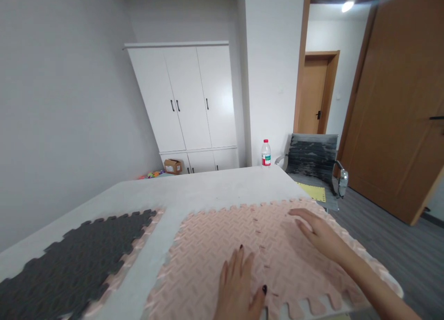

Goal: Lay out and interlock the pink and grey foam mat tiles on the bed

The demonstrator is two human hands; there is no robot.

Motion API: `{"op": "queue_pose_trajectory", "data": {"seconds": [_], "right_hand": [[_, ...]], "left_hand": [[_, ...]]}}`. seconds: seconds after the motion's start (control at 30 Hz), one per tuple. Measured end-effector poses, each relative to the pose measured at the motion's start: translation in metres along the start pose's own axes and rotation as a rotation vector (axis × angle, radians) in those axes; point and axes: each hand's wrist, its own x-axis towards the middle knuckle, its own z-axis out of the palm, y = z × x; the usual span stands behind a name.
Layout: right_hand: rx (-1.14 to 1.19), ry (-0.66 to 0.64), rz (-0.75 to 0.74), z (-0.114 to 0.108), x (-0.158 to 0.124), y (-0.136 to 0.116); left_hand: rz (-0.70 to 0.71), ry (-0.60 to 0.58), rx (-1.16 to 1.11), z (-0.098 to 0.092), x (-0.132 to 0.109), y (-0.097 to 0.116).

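Note:
Two pink foam mat tiles lie side by side on the white table, their toothed edges meeting along a seam with small dark gaps. My left hand (237,283) rests with fingers spread on the left pink tile (204,246), its thumb close to the seam. Over the right pink tile (294,260) is my right hand (317,232), fingers stretched out and holding nothing. Whether its palm touches the tile I cannot tell. A dark grey foam tile (86,250) lies further left, with a pink toothed edge showing under its right side.
The white table (194,186) reaches to a bottle with a red cap (266,153) at its far edge. Beyond stand a white cabinet (187,98) and a cardboard box (172,166). On the right are a dark chair (312,156) bearing a yellow sheet (314,191), and an open wooden door (398,102).

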Motion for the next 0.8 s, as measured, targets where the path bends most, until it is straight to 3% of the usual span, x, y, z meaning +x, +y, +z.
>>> {"op": "queue_pose_trajectory", "data": {"seconds": [0.07,0.17,0.3,0.47,0.7,0.8], "right_hand": [[0.035,-0.204,-0.104,0.027,0.045,-0.021],[-0.021,-0.411,-0.145,0.071,0.094,-0.027],[-0.033,-0.436,-0.132,0.106,0.118,-0.015],[-0.065,-0.423,-0.043,0.116,0.113,-0.008],[-0.085,-0.495,-0.012,0.113,0.118,-0.008],[-0.066,-0.589,-0.047,0.108,0.118,-0.005]], "left_hand": [[-0.025,0.019,-0.041,0.005,0.006,0.020],[-0.046,0.093,-0.081,0.013,0.014,0.032],[-0.043,0.208,-0.072,0.031,0.024,0.030],[-0.082,0.337,-0.050,0.038,0.033,0.032],[-0.119,0.307,0.029,0.028,0.040,0.042],[-0.119,0.285,0.040,0.027,0.040,0.040]]}}
